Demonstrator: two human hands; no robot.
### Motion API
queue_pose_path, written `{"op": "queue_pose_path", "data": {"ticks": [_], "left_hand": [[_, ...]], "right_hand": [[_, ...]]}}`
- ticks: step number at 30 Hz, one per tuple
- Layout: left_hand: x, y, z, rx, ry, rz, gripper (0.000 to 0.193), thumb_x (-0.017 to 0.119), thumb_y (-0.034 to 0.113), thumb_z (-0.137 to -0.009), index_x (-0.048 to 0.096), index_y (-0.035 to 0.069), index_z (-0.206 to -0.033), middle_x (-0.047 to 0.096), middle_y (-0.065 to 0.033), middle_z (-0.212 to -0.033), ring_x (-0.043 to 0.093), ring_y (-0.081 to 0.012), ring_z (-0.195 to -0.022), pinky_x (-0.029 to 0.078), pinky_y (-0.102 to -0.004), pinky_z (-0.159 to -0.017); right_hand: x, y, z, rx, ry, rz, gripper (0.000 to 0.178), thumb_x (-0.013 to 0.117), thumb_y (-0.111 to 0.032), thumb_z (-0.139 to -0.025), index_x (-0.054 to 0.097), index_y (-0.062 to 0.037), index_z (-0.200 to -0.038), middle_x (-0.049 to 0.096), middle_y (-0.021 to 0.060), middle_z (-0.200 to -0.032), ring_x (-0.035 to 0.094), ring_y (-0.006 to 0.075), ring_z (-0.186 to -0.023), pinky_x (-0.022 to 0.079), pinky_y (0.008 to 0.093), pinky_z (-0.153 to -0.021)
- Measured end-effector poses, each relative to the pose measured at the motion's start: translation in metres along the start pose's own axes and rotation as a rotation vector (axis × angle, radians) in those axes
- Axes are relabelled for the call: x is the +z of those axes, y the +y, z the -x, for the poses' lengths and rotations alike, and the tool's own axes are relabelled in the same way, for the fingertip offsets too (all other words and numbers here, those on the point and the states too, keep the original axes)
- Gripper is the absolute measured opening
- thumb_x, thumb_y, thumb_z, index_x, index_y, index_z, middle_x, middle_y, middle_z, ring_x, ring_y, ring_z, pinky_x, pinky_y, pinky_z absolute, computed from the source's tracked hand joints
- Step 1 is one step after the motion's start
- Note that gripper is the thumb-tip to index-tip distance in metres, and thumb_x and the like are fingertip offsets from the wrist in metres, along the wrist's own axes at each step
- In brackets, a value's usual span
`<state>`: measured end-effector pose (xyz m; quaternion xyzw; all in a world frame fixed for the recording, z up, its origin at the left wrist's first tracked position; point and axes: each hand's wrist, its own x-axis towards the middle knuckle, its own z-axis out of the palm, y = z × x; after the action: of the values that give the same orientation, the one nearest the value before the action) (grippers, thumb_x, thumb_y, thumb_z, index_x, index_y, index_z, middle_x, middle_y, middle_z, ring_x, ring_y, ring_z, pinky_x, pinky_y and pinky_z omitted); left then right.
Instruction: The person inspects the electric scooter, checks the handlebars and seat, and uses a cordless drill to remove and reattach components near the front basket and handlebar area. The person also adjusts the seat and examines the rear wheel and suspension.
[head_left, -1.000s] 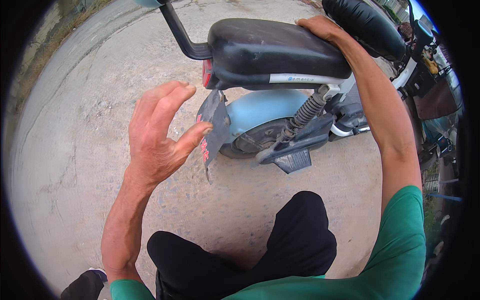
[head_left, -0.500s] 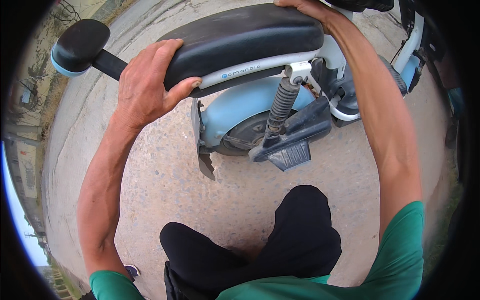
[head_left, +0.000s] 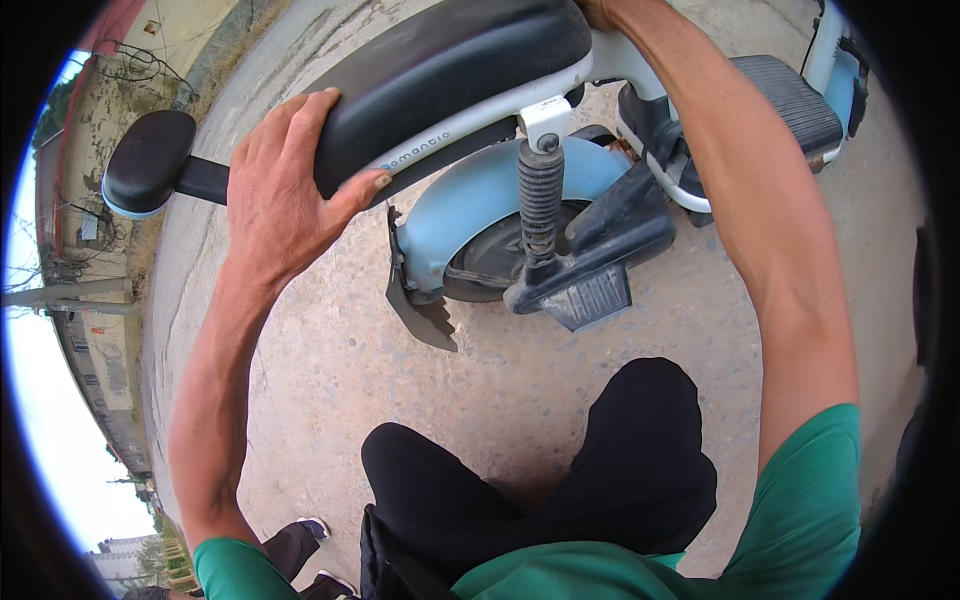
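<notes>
An electric scooter with a long black seat [head_left: 450,85] stands in front of me, tilted in the picture. My left hand [head_left: 275,195] grips the seat's left end, its fingers over the top and its thumb along the white side rail. Just left of it a black arm carries a small padded backrest [head_left: 150,160]. My right hand [head_left: 603,12] is at the seat's right end; the picture's top edge and the seat hide its fingers. Below the seat are a light blue fender [head_left: 435,225], a wheel and a dusty black coil shock absorber [head_left: 538,205].
A ribbed black footboard [head_left: 785,105] lies to the right, beyond my right forearm. Another person's dark-trousered leg and shoe [head_left: 315,527] show at lower left. Rough concrete ground [head_left: 330,330] surrounds the scooter. A building wall [head_left: 120,110] and poles stand at far left.
The seat has shifted left and up in the picture, its right end more raised. My right hand has moved up to the top edge. More of the footboard and the other person's legs now show.
</notes>
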<state>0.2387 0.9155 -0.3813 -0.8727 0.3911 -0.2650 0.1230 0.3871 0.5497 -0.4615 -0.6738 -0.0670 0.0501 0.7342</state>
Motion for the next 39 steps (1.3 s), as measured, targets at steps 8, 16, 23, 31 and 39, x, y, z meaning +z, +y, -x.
{"op": "queue_pose_path", "data": {"ticks": [8,16,23,31,39], "left_hand": [[0.009,0.058,-0.101,0.113,-0.141,-0.001,0.086,0.063,0.075,-0.094,0.056,0.006,-0.145,0.071,-0.0229,-0.119,0.075,-0.0363,-0.101,0.062,-0.0468,-0.089],[0.007,0.054,-0.108,0.146,-0.141,0.012,0.076,0.066,0.065,-0.096,0.059,0.002,-0.138,0.073,-0.0242,-0.105,0.077,-0.0378,-0.090,0.063,-0.0467,-0.081],[-0.039,-0.020,-0.076,-0.266,-0.256,0.713,0.084,0.031,0.071,-0.107,0.048,0.008,-0.158,0.054,-0.0211,-0.157,0.046,-0.0335,-0.150,0.032,-0.0457,-0.127],[-0.132,-0.097,0.050,-0.274,0.192,0.696,0.096,0.015,0.079,-0.102,0.049,0.009,-0.158,0.054,-0.0173,-0.157,0.049,-0.0323,-0.149,0.033,-0.0485,-0.128],[0.043,-0.044,-0.004,-0.308,0.450,0.865,0.068,0.034,0.053,-0.113,0.051,-0.001,-0.150,0.064,-0.0209,-0.143,0.057,-0.0304,-0.139,0.042,-0.0468,-0.121]], "right_hand": [[0.011,-0.007,0.007,-0.076,-0.066,-0.030,0.035,0.065,-0.038,-0.094,0.069,-0.0062,-0.109,0.071,0.0081,-0.088,0.066,0.0191,-0.073,0.053,0.0381,-0.069],[0.011,-0.013,0.016,-0.182,-0.084,-0.024,0.039,0.063,-0.039,-0.093,0.070,-0.0031,-0.108,0.070,0.0095,-0.090,0.064,0.0197,-0.073,0.052,0.0384,-0.070],[0.019,-0.010,0.015,-0.070,-0.076,0.050,0.053,0.064,-0.045,-0.098,0.070,0.0017,-0.124,0.073,0.0125,-0.113,0.068,0.0208,-0.098,0.052,0.0374,-0.087],[0.007,-0.009,0.020,-0.030,-0.056,-0.056,0.047,0.068,-0.032,-0.100,0.062,-0.0003,-0.135,0.072,0.0093,-0.115,0.069,0.0186,-0.099,0.055,0.0371,-0.092],[0.013,0.004,0.002,0.018,-0.163,-0.149,0.023,0.065,-0.033,-0.098,0.070,-0.0116,-0.092,0.071,0.0008,-0.083,0.067,0.0133,-0.074,0.053,0.0316,-0.071]]}}
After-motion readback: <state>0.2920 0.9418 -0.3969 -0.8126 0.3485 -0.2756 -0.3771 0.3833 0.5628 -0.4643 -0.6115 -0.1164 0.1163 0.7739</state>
